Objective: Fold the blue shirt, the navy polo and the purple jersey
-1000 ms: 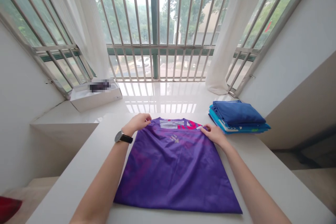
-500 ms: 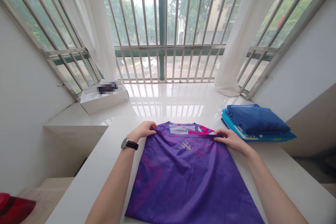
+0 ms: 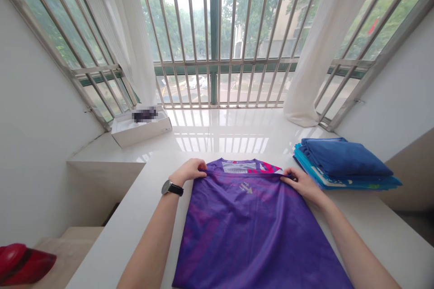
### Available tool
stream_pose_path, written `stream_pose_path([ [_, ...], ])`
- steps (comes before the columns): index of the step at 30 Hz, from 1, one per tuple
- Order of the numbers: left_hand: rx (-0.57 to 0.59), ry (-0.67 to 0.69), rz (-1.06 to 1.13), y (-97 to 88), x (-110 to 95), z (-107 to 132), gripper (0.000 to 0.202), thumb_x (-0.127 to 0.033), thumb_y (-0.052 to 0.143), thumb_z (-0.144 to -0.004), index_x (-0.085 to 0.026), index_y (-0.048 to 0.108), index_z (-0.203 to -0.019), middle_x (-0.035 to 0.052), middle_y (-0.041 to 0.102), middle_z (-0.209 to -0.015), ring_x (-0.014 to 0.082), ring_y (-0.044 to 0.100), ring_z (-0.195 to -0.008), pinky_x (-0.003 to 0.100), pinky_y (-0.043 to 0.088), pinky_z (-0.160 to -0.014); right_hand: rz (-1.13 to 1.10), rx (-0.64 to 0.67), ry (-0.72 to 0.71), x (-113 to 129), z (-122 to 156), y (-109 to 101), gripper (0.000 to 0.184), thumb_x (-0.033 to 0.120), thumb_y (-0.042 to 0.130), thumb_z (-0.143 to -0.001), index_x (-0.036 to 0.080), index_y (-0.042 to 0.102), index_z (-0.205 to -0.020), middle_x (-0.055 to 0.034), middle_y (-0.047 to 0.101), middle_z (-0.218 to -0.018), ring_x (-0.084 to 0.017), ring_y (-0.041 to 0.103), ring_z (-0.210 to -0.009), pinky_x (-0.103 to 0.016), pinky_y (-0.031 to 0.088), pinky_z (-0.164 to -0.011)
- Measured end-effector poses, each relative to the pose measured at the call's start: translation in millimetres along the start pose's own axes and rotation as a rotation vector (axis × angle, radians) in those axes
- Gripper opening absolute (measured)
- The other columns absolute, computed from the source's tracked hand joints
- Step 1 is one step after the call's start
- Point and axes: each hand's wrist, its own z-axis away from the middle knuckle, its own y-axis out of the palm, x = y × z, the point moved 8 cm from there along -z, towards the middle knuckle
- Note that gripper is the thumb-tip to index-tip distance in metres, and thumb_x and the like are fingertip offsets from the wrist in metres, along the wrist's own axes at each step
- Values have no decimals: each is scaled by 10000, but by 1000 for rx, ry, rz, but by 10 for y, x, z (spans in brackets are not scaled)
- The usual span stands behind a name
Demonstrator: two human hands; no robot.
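A purple shirt [image 3: 251, 230] with pink patterning lies flat on the white table [image 3: 129, 230], its collar end pointing toward the window. My left hand [image 3: 189, 172], with a black watch on its wrist, pinches the shirt's far left corner. My right hand [image 3: 301, 183] grips the far right corner, fingers closed on the fabric. Both hands rest on the table surface at the shirt's far edge.
A stack of folded blue garments [image 3: 342, 165] sits at the right of the table. A white box [image 3: 142, 124] lies on the window ledge at the left. Barred windows and white curtains stand behind. A red object [image 3: 23, 262] lies on the floor at lower left.
The view has shifted left and down a little, so everything sits further right in the frame. Both hands keep their hold on the shirt's far corners.
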Motion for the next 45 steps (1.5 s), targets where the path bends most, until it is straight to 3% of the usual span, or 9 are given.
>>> stream_pose_path([
  [9, 23, -57, -70, 12, 59, 29, 244, -260, 724, -681, -196, 732, -916, 47, 719, -962, 211, 655, -868, 271, 493, -774, -11, 124, 20, -19, 13, 10, 419, 620, 705, -671, 215, 619, -738, -2, 631, -685, -196, 565, -667, -300, 437, -611],
  [14, 54, -57, -97, 21, 29, 66, 240, -232, 729, -651, -191, 742, -887, 45, 713, -912, 217, 652, -828, 275, 484, -734, 40, 256, 3, 28, 83, 73, 403, 599, 687, -722, 216, 735, -836, -48, 728, -832, -248, 626, -798, -329, 462, -717],
  [22, 44, -85, -103, 7, 43, 76, 231, -241, 707, -654, -198, 734, -880, 25, 711, -881, 194, 640, -783, 254, 464, -669, 143, 112, -66, 177, 111, 55, 426, 642, 614, -762, 241, 727, -852, -43, 730, -833, -221, 577, -680, -336, 451, -669],
  [31, 14, -70, -95, -20, 22, 78, 166, -206, 692, -664, -191, 713, -829, 26, 705, -848, 192, 637, -770, 256, 459, -670, 126, 122, -60, 179, 107, 89, 392, 599, 545, -834, 236, 682, -893, -33, 710, -819, -228, 600, -725, -329, 454, -683],
  [45, 11, -58, -48, -37, 50, 104, 193, -198, 659, -703, -170, 720, -884, 38, 716, -884, 183, 641, -797, 249, 470, -698, 101, 34, -45, 157, 90, 81, 436, 619, 603, -770, 207, 697, -878, -39, 701, -772, -212, 595, -672, -313, 446, -622],
])
